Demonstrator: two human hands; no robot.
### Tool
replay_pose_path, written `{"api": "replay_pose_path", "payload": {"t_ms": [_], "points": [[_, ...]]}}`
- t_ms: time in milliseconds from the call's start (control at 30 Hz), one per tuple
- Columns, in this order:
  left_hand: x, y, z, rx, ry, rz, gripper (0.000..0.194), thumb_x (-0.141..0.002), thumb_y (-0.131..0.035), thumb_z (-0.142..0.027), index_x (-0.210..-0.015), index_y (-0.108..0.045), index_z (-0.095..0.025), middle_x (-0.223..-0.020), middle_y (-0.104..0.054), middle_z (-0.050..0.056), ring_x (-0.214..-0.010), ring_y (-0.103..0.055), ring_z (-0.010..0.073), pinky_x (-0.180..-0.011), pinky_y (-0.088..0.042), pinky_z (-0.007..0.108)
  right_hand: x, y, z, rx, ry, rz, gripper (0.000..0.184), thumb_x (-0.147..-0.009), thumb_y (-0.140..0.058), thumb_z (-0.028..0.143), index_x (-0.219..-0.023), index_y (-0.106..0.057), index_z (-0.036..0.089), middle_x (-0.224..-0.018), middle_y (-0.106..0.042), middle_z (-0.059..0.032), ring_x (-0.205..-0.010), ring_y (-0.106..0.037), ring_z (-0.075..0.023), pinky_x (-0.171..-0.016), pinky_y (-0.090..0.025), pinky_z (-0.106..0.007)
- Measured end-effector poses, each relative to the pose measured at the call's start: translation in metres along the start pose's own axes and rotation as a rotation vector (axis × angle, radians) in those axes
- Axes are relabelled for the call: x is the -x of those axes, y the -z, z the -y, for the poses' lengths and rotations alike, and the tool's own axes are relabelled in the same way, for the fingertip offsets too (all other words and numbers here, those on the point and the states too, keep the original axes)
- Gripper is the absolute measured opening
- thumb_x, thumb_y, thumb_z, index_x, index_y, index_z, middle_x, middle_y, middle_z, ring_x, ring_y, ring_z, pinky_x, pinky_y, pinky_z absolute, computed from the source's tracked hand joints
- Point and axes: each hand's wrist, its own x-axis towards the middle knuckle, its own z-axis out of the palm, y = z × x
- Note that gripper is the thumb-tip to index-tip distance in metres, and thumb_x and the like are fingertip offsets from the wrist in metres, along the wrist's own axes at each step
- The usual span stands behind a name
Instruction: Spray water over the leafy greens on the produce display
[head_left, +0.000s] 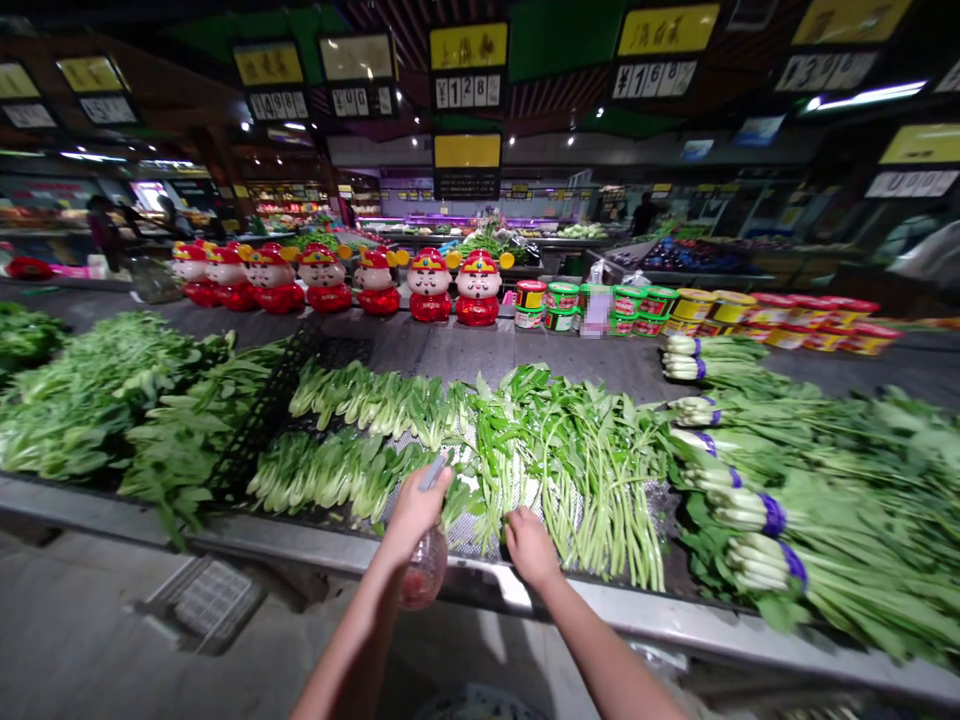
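Note:
A clear spray bottle (424,572) with a grey top is in my left hand (416,508), whose fingers are wrapped round its neck. The bottle hangs over the front rim of the display, beside small bok choy (330,470) laid in two rows. My right hand (531,545) is curled at the stem ends of long-stemmed leafy greens (577,460). Its fingertips are partly hidden against the stems. Between my hands a bare patch of perforated metal tray (469,530) shows.
Bundled greens with purple bands (772,515) lie on the right, loose leafy greens (82,390) on the left. A black crate wall (262,410) divides the left side. Red figurine jars (431,290) and stacked tubs (690,310) line the back. A metal edge (615,605) runs along the front.

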Motion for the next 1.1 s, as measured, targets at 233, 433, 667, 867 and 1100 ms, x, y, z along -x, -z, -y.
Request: {"api": "replay_pose_path", "payload": {"t_ms": [233,433,667,867,1100], "points": [[0.0,0.018,0.002,0.003,-0.02,-0.052,0.047,-0.082,-0.047,-0.05,-0.106,-0.066,-0.014,-0.08,-0.066,0.004,-0.073,-0.059,0.0177,-0.068,-0.044,0.027,0.003,0.003,0.006,0.007,-0.005,-0.019,0.036,-0.095,-0.026,0.028,-0.1,-0.062,0.021,-0.097,-0.059,-0.0075,-0.093,-0.056,-0.0176,-0.083,-0.037,-0.025],[0.005,0.033,0.008,0.017,0.018,-0.043,0.047,-0.083,-0.047,-0.05,-0.108,-0.066,-0.015,-0.07,-0.06,0.001,-0.062,-0.053,0.0151,-0.057,-0.039,0.025,0.001,0.001,0.007,0.061,-0.003,0.005,0.032,-0.094,-0.03,0.027,-0.1,-0.061,0.021,-0.098,-0.057,-0.008,-0.095,-0.055,-0.0183,-0.083,-0.037,-0.026],[0.01,0.056,0.021,0.009,-0.013,-0.073,0.046,-0.084,-0.047,-0.049,-0.108,-0.065,-0.015,-0.073,-0.061,0.002,-0.068,-0.056,0.0168,-0.064,-0.042,0.026,0.001,-0.002,0.007,0.09,-0.07,0.001,0.032,-0.094,-0.03,0.027,-0.098,-0.06,0.02,-0.096,-0.058,-0.0072,-0.095,-0.055,-0.0166,-0.084,-0.036,-0.024],[0.015,0.08,0.024,0.015,-0.015,-0.047,0.047,-0.084,-0.047,-0.052,-0.103,-0.066,-0.014,-0.068,-0.057,0.001,-0.061,-0.051,0.0153,-0.059,-0.04,0.025,-0.001,-0.005,0.007,0.124,-0.082,0.013,0.032,-0.093,-0.03,0.028,-0.094,-0.061,0.019,-0.097,-0.058,-0.0086,-0.092,-0.054,-0.0171,-0.082,-0.035,-0.025],[0.017,0.094,0.031,0.01,-0.019,-0.034,0.046,-0.085,-0.047,-0.049,-0.11,-0.065,-0.015,-0.069,-0.058,0.001,-0.063,-0.053,0.0152,-0.061,-0.041,0.025,0.0,-0.003,0.009,0.124,-0.122,0.039,0.031,-0.092,-0.032,0.027,-0.095,-0.062,0.017,-0.096,-0.059,-0.0091,-0.093,-0.054,-0.018,-0.085,-0.035,-0.026]]}}
